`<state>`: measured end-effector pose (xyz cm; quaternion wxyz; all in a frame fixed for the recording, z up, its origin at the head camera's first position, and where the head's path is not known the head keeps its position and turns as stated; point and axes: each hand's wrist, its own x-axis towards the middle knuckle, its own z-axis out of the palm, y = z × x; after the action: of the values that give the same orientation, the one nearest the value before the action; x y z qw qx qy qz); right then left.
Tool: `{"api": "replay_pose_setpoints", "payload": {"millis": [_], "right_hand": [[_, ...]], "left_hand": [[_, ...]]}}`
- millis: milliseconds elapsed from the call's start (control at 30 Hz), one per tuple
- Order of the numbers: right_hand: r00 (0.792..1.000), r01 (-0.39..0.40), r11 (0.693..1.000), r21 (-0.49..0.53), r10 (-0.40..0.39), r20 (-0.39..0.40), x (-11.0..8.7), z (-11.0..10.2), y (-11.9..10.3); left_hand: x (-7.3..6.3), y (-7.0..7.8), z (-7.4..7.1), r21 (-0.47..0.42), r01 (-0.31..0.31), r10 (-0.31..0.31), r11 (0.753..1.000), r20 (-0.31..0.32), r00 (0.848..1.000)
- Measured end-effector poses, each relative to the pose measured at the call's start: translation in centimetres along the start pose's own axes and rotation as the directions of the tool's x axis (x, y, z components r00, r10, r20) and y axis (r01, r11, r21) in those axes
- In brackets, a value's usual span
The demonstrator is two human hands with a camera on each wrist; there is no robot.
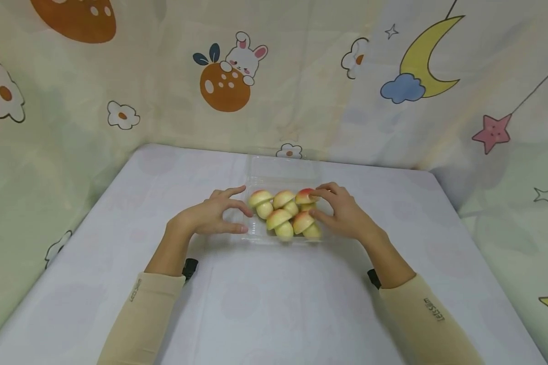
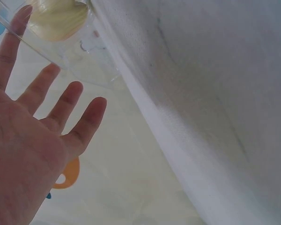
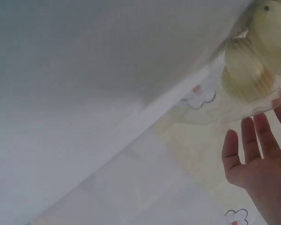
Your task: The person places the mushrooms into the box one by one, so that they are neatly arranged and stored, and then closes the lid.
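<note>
A clear plastic clamshell box [image 1: 254, 228] lies near the table's middle with its lid [image 1: 283, 166] folded back. In it sit several mushroom-shaped pieces [image 1: 279, 219], pale yellow-green with red-blushed caps. My left hand [image 1: 210, 215] is at the box's left side, fingers spread and fingertips right at the rim; nothing is between them. On the other side, my right hand [image 1: 344, 213] reaches over the right rim, its fingertips overlapping the two rightmost pieces in the head view. The right wrist view has its fingers [image 3: 264, 136] extended along the box edge.
A white cloth [image 1: 255, 304] covers the table. Behind and beside it hangs a printed curtain [image 1: 301, 76] with a moon, flowers and a rabbit. Dark straps [image 1: 190, 268] sit at both wrists, by beige sleeves.
</note>
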<state>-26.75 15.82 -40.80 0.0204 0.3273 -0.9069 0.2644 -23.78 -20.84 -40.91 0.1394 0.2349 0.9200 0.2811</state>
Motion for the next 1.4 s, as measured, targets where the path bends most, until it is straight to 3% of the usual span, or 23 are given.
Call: {"api": "replay_pose_setpoints", "payload": {"millis": [300, 467, 633, 767, 933, 1167, 1400], "right_hand": [[0.999, -0.003, 0.993, -0.114, 0.008, 0.038, 1.5, -0.2, 0.8], [0.999, 0.029, 0.977, -0.21, -0.024, 0.029, 2.5, 0.1, 1.4], [0.996, 0.09, 0.966, -0.241, -0.092, 0.002, 3.3, 0.2, 1.6], [0.981, 0.177, 0.954, -0.24, -0.192, -0.039, 3.6, 0.1, 1.8], [0.959, 0.274, 0.942, -0.193, -0.283, -0.02, 4.0, 0.1, 2.1], [0.974, 0.228, 0.964, -0.134, -0.226, 0.033, 3.6, 0.0, 1.4], [0.968, 0.249, 0.963, -0.099, -0.251, -0.004, 2.4, 0.0, 1.3]], "left_hand": [[0.0, 0.2, -0.1, 0.009, 0.001, -0.001, 1.0, -0.001, 1.0], [-0.1, 0.2, 0.1, -0.012, 0.01, -0.01, 1.0, 0.003, 1.0], [0.0, 0.0, 0.4, -0.017, 0.006, -0.006, 1.0, -0.003, 1.0], [0.1, -0.1, 0.4, -0.008, -0.003, 0.003, 1.0, -0.008, 1.0], [0.0, 0.1, 0.1, -0.009, 0.008, -0.008, 1.0, -0.008, 1.0], [0.0, -0.2, 0.0, -0.002, 0.0, 0.0, 1.0, -0.003, 1.0], [-0.1, -0.1, -0.1, 0.002, 0.017, -0.017, 1.0, -0.006, 1.0]]}}
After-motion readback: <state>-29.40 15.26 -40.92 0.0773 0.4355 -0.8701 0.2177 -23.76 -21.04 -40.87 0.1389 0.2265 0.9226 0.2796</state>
